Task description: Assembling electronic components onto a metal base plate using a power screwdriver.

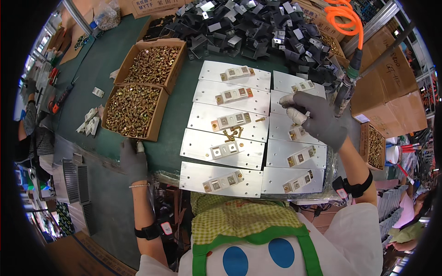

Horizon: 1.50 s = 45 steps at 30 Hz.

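Observation:
My right hand (317,117), in a grey glove with white-wrapped fingertips, hovers over the right column of metal plates. Its fingers are curled into a pinch; anything between them is too small or hidden to make out. Beneath it, a pale terminal block (297,133) on a plate is partly covered. My left hand (133,161), gloved too, rests by the table's front edge, fingers extended beside the near corner of a cardboard box of brassy screws (132,110). Two columns of silver plates (198,146) each carry a pale block. Loose screws (234,132) lie on one left-column plate.
Black brackets (248,32) are heaped at the back. A second screw box (152,64) adjoins the first. A power driver (343,92) hangs from an orange coiled hose (347,20) at right, near a large carton (386,83). Small white parts (91,122) lie left; another person stands far left.

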Available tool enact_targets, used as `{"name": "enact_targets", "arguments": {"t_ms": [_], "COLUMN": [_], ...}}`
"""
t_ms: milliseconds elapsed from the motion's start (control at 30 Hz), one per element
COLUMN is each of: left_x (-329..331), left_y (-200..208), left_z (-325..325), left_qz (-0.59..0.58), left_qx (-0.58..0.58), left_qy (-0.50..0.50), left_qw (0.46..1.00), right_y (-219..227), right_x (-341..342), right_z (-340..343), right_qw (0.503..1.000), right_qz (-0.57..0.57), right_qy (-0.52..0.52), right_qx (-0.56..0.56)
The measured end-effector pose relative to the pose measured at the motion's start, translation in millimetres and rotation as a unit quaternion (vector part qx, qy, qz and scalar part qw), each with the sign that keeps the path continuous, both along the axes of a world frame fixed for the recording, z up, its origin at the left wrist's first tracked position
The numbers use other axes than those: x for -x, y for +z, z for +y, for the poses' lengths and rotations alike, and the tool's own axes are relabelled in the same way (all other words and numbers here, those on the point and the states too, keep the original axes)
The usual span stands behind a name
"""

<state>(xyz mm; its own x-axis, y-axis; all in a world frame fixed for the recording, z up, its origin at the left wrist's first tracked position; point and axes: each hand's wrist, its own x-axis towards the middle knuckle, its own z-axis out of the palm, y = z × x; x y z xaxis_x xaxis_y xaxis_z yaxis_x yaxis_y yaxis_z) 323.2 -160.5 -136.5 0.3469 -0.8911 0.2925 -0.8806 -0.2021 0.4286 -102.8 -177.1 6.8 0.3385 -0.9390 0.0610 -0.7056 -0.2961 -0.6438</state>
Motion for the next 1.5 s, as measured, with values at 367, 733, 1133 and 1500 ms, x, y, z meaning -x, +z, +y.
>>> {"name": "enact_targets", "arguments": {"t_ms": [367, 733, 1133, 1500], "left_x": [11, 13, 173, 239], "left_y": [17, 14, 102, 99], "left_z": [9, 6, -13, -13], "left_qz": [-0.022, -0.055, 0.116, 0.057], "left_qx": [-0.012, -0.010, 0.048, -0.087], "left_qy": [-0.042, -0.052, -0.414, -0.543], "left_qw": [0.999, 0.997, 0.901, 0.833], "right_y": [-51, -85, -66, -32], "right_x": [65, 51, 110, 138], "right_z": [112, 161, 97, 2], "right_qw": [0.973, 0.944, 0.916, 0.951], "right_qz": [-0.095, -0.166, -0.258, -0.222], "right_qy": [-0.202, -0.284, -0.235, -0.184], "right_qx": [0.054, -0.021, 0.200, 0.112]}}
